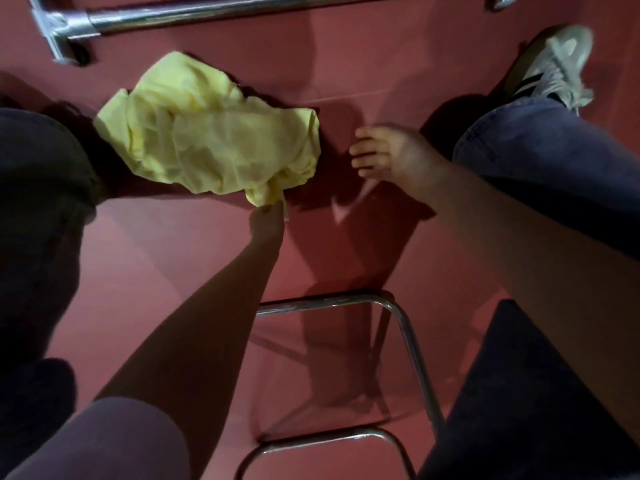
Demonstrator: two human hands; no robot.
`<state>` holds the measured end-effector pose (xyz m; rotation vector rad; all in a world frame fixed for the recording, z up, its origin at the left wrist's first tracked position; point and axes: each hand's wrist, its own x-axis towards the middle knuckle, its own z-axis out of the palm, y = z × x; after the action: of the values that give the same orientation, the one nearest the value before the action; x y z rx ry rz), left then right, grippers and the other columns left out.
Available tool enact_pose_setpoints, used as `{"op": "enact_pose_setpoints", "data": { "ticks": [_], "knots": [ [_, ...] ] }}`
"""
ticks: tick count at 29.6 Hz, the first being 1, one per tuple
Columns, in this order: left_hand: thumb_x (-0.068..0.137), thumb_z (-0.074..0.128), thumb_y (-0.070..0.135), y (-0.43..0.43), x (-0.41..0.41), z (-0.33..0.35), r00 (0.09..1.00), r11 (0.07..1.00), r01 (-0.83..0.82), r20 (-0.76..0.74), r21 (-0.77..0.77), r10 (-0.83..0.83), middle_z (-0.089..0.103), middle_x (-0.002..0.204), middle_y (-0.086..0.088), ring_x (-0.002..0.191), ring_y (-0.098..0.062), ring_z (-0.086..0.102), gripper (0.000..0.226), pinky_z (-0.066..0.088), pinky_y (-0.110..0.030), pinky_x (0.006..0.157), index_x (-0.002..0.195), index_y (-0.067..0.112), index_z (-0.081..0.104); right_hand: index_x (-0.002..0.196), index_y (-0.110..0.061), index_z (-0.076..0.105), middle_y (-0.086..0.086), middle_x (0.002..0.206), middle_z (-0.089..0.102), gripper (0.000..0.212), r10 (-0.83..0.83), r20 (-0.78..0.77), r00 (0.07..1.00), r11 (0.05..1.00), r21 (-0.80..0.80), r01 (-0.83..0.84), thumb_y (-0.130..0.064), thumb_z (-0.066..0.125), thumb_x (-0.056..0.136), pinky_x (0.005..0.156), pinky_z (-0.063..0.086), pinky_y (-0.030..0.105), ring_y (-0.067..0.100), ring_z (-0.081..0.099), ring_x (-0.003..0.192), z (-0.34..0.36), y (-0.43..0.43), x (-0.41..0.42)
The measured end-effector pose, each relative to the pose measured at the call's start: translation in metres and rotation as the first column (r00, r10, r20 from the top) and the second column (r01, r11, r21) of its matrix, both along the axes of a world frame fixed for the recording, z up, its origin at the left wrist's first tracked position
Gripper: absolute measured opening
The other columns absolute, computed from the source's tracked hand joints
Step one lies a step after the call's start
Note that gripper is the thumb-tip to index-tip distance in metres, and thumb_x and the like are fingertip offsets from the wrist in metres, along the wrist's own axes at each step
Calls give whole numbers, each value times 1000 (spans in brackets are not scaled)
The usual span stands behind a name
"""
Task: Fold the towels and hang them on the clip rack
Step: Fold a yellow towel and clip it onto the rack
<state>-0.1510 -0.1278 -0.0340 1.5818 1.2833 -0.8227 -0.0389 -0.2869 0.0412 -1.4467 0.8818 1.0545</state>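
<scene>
Yellow cloth, head view. Lying crumpled in the upper left of the frame on the red floor [346, 57]: the towel [207, 133], unfolded, just below a metal rail [242, 12] crossing the top edge; no clips showing there, so not identifiable as the clip rack. Pinching the towel's lowest corner near mid-frame: left hand [266, 221], fingertips pressed together on the cloth. Hovering right of the towel and apart from it: right hand [391, 155], fingers loosely spread, gripping nothing. Probably beginning the pickup before folding. Doing it well likely meaning: reaching the free hand for a neighbouring corner, lifting both evenly, shaking the heap flat, and steering clear of the chrome frame [405, 317] at lower centre.
</scene>
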Motion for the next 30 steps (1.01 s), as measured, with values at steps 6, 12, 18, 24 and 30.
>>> {"op": "enact_pose_setpoints", "data": {
  "ticks": [6, 12, 18, 24, 30],
  "knots": [
    [79, 61, 5, 31, 23, 48, 964, 989, -129, 242, 67, 109, 55, 70, -3, 80, -22, 54, 8, 45, -31, 73, 73, 9, 60, 79, -20, 53, 1, 76, 59, 17, 66, 12, 998, 997, 42, -67, -20, 43, 92, 63, 46, 24, 13, 56, 66, 31, 27, -38],
    [85, 54, -3, 51, 49, 134, 864, 935, -292, 363, -201, 348, 51, 68, -5, 64, -13, 54, 28, 52, -17, 51, 63, 13, 47, 96, -15, 54, 2, 80, 59, 12, 65, 147, 987, 995, 68, -76, -19, 43, 93, 61, 46, 21, 13, 56, 66, 94, 41, -59],
    [88, 49, -5, 66, 32, 215, 829, 930, 151, 555, -334, 65, 60, 56, 4, 49, 0, 59, 22, 51, -12, 53, 77, 15, 50, 104, -13, 53, 3, 79, 59, 14, 2, 291, 957, 988, 144, -46, -16, 45, 93, 69, 47, 24, 15, 56, 68, 153, 50, -62],
    [86, 48, -8, 91, 24, 308, 601, 753, 627, 740, -202, -302, 54, 70, 3, 58, -3, 52, 33, 44, -18, 56, 94, 23, 42, 102, -16, 56, -5, 84, 59, 17, 160, 576, 802, 949, 134, -286, -8, 46, 92, 79, 46, 25, 9, 54, 80, 221, 61, -65],
    [71, 58, 5, 94, 8, 398, 469, 597, 773, 827, -215, -309, 57, 59, 16, 55, 3, 51, 36, 40, -7, 54, 100, 22, 45, 116, -15, 57, -5, 111, 57, 27, 286, 740, 609, 860, 82, -503, -9, 45, 93, 88, 39, 10, 1, 50, 100, 283, 73, -88]
  ]
}}
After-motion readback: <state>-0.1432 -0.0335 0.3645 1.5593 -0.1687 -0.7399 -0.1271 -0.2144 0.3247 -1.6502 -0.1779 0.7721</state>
